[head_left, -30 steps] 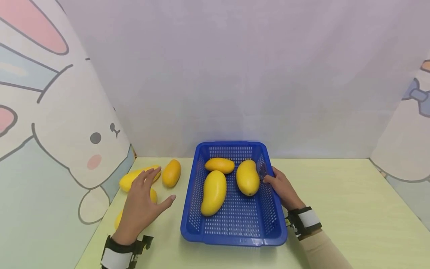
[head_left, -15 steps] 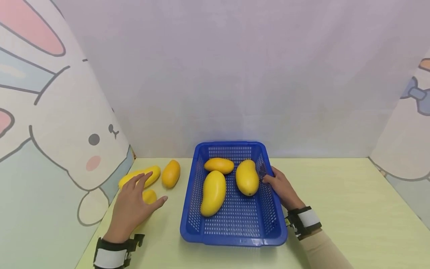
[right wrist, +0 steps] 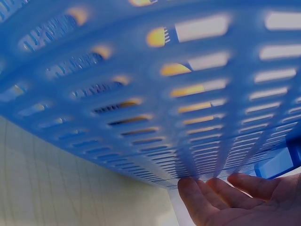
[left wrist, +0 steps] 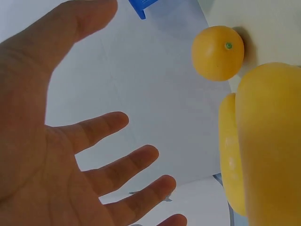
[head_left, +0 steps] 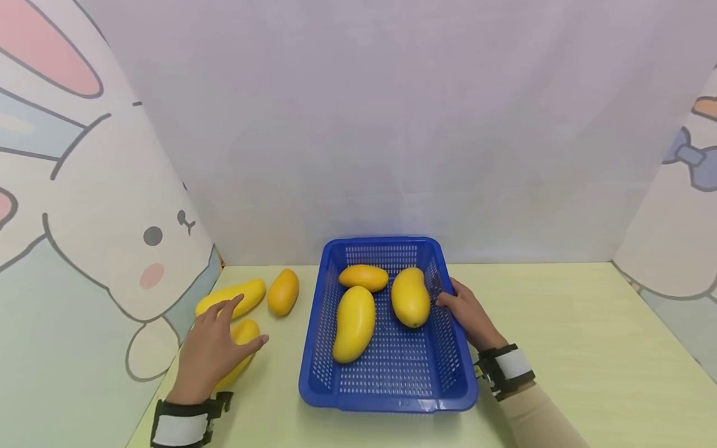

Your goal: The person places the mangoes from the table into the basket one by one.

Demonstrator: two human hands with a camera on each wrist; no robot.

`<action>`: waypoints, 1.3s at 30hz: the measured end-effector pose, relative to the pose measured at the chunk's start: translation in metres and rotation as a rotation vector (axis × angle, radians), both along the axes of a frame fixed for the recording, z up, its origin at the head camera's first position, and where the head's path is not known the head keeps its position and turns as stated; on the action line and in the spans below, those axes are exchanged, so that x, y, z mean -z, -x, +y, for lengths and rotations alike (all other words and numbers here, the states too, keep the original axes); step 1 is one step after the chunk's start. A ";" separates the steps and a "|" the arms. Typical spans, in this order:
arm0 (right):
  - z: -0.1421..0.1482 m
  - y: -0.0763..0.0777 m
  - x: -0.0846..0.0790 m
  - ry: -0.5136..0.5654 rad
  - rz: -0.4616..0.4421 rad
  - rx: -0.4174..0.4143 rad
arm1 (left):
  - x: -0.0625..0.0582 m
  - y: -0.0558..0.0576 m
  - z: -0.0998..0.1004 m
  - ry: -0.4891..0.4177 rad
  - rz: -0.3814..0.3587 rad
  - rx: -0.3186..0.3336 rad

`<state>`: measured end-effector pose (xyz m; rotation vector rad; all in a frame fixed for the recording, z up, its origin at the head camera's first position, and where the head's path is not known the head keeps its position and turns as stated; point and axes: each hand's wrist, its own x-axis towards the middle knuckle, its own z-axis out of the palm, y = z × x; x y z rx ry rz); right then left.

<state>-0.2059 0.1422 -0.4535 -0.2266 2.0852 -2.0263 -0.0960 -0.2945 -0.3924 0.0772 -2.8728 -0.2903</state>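
My left hand hovers over a yellow mango at the left of the table, fingers spread and thumb apart. The left wrist view shows this mango large beside the open palm, with nothing in the fingers. Just beyond lie a long yellow mango and a shorter orange-yellow mango. My right hand grips the right rim of a blue plastic basket, thumb inside. In the right wrist view its fingertips meet the slotted outer wall. Three mangoes lie in the basket.
The pale green-yellow table extends to the right of the basket. A plain whitish wall stands behind. A panel with a cartoon rabbit borders the left side, and another cartoon panel the right.
My left hand has drawn leftward and slightly lower, uncovering more of the mangoes around it. The right hand keeps its grip on the basket, which stays in place.
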 end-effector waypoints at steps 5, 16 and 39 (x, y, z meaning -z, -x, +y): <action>0.000 0.000 0.000 -0.005 0.009 -0.002 | 0.002 -0.001 -0.004 0.002 -0.042 0.008; 0.000 0.000 0.003 -0.006 0.014 0.003 | 0.015 0.002 -0.009 -0.009 -0.165 0.008; 0.002 -0.002 0.001 0.024 0.009 -0.021 | 0.031 0.007 -0.014 0.003 -0.293 -0.004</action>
